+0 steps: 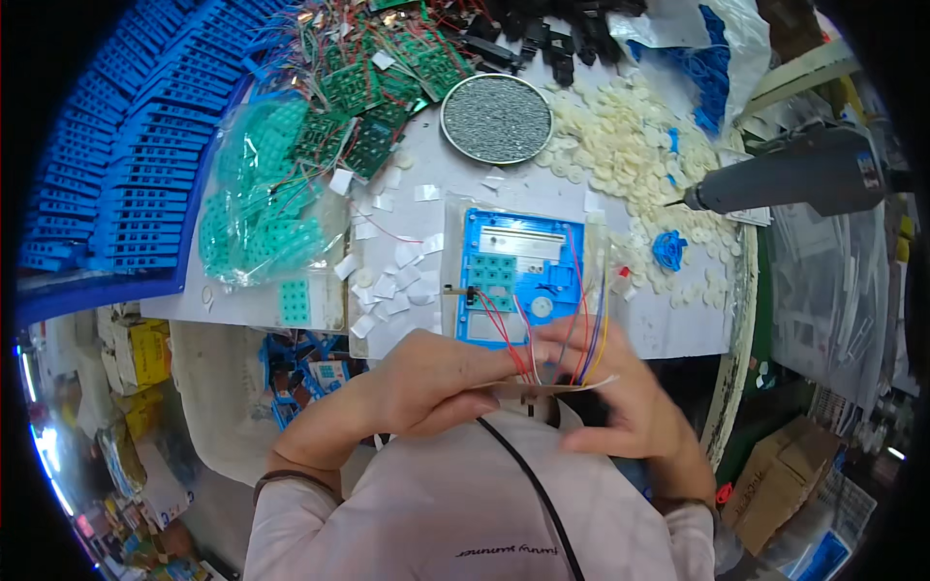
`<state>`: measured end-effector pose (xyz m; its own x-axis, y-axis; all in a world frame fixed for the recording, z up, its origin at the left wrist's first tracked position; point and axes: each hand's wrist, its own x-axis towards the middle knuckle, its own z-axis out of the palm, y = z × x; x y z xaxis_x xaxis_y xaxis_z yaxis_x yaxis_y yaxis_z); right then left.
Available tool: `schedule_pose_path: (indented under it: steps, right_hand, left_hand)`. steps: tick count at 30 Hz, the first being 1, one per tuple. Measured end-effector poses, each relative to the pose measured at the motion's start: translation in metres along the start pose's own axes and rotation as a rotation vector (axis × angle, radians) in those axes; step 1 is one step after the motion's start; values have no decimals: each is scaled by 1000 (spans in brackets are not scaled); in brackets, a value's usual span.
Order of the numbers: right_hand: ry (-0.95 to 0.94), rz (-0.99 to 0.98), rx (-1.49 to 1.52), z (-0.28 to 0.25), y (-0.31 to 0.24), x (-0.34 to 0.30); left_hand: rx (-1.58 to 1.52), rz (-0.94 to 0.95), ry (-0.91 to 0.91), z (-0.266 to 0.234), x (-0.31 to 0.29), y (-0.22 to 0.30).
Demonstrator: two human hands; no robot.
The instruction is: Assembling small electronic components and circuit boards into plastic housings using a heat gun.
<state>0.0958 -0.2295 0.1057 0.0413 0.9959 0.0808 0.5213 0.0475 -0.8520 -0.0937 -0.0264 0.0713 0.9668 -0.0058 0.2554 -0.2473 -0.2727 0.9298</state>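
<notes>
In front of my chest I hold a thin tan circuit board [542,389], seen nearly edge-on, with red, white, blue and yellow wires rising from it. My left hand [441,378] is closed on its left end. Motion smears my right hand [610,382] at the wires and the board's right end; its thumb stands apart, and its fingertips' grip is unclear. Just beyond lies an open blue plastic housing [567,271] with a turquoise rubber keypad [492,269], a metallic strip [518,240] and a small black part with red wires [472,297] at its left edge.
A round dish of small metal pieces [497,118] stands beyond the housing, beside cream discs [620,136]. Green circuit boards [363,82], bagged turquoise keypads [257,194] and stacked blue housings [145,194] lie left. A grey power screwdriver [794,176] juts in from the right.
</notes>
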Motion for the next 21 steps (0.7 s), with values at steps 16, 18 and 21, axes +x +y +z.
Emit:
schedule_pose_path:
  steps: [16, 18, 21]
  right_hand:
    - [383, 114, 611, 46, 41, 22]
    - [305, 194, 443, 32, 47, 31]
    - [306, 426, 486, 29, 52, 55]
  left_hand:
    - [-355, -453, 54, 20, -27, 1]
    - [-487, -533, 81, 21, -37, -1]
    - [-706, -613, 118, 26, -50, -6]
